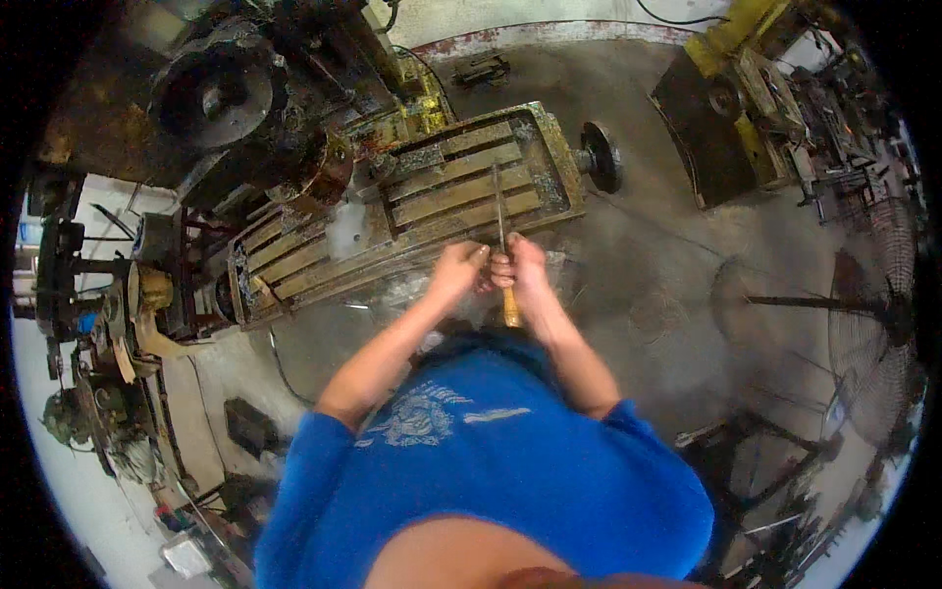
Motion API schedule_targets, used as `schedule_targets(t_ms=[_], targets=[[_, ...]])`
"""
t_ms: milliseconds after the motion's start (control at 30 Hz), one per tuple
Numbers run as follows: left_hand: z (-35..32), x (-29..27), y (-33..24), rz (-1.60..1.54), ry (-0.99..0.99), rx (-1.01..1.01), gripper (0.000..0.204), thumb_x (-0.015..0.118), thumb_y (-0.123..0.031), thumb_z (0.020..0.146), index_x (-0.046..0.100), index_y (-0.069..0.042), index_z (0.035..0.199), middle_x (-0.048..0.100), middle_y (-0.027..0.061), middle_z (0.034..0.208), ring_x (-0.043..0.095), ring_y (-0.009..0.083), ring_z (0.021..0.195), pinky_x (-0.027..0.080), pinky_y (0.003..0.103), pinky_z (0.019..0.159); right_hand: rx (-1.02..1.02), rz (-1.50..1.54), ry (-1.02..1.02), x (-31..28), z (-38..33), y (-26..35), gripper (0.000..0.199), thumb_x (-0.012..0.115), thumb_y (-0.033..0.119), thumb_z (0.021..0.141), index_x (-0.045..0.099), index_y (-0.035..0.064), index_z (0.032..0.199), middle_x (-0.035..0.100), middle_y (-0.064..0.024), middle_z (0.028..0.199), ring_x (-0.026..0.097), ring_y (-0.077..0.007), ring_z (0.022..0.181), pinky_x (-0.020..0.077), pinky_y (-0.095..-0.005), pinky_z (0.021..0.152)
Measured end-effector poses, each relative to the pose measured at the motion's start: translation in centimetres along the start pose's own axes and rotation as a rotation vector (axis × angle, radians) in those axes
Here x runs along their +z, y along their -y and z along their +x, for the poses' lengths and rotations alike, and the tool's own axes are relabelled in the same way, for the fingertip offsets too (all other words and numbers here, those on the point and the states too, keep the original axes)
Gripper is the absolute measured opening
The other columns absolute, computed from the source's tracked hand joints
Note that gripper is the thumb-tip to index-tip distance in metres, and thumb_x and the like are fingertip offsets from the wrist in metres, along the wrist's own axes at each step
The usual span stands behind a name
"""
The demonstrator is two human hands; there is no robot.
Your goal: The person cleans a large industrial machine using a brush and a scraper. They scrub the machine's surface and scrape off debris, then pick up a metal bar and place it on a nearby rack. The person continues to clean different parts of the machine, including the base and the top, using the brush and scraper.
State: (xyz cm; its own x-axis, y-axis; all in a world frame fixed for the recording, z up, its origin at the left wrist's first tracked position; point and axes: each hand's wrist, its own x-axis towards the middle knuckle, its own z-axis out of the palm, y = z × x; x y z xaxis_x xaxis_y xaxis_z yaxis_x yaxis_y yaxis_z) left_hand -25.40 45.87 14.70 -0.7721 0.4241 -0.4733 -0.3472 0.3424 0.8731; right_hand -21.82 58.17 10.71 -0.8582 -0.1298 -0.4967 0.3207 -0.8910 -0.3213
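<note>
My right hand (527, 263) is wrapped round a long, slim file (498, 201). Below my fist shows its pale wooden handle (511, 309), and the thin metal blade points away from me over the machine table. Close against it on the left, my left hand (457, 271) is closed, fingertips drawn together beside the file. Whatever it pinches, if anything, is too small to make out. Just beyond both hands lies the slotted milling machine table (459, 182), covered with chips along its edges.
The milling head (319, 167) hangs over the table's left part. A handwheel (601, 157) sticks out at the table's right end. A wire-caged fan (873, 314) stands at far right, a dark cabinet (702, 128) at back right. Machine parts crowd the left side.
</note>
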Motion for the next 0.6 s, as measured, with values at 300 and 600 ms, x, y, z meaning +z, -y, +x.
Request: schedule_targets(t_ms=[300,600], targets=[[-7.2,-5.9,5.0,-0.024,-0.121,-0.018,0.023,0.05,-0.013,0.083,0.052,0.006,0.096,0.058,0.0096,0.074,0.059,0.0167,0.056,0.046,0.026,0.05,-0.133,0.049,-0.11,-0.5,-0.1,0.1,0.001,0.039,0.015,0.077,0.039,0.0141,0.076,0.036,0.0005,0.057,0.026,-0.0063,0.042,0.022,-0.0213,0.035],[-9.9,-7.1,5.1,-0.182,-0.2,-0.05,0.019,0.048,-0.01,0.085,0.052,0.007,0.094,0.057,0.0094,0.072,0.06,0.018,0.056,0.048,0.026,0.049,0.18,-0.046,0.119,2.9,4.8,3.6,0.006,0.039,0.012,0.076,0.033,0.0127,0.075,0.034,0.0012,0.058,0.027,-0.007,0.043,0.0197,-0.0205,0.036]])
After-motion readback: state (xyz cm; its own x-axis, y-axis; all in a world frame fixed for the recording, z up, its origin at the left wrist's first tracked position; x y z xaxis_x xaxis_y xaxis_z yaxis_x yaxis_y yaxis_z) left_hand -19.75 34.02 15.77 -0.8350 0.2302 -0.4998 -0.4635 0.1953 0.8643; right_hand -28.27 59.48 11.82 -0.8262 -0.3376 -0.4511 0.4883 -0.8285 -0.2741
